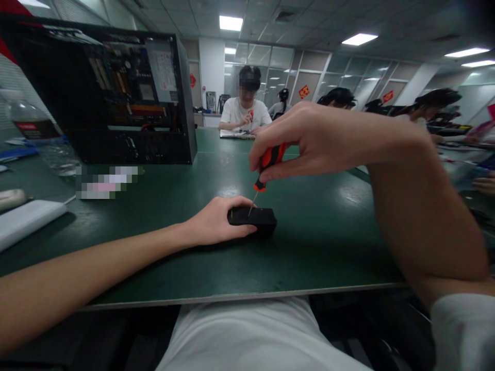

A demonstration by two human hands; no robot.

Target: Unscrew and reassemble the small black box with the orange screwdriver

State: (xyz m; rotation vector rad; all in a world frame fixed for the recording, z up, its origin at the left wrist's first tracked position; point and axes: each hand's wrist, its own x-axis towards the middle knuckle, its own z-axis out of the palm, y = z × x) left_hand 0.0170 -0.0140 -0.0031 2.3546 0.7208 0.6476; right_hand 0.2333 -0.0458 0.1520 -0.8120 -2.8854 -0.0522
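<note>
A small black box-shaped block (265,219) rests on the green table near its front edge. My left hand (216,221) is closed around its left end, thumb along the near side and fingers on the far side. Above it, my right hand (294,141) grips the red and black handle of a screwdriver (273,156) from the top. The thin shaft points down, slightly tilted, and its tip meets the top face of the block. Whether a screw sits under the tip is too small to tell.
An open black computer case (150,103) stands at the back left, beside a plastic bottle (42,134). A white object (31,221) lies at the left on the green table (320,252). Across the table sits a person (247,103) holding a screwdriver; other people are at the right.
</note>
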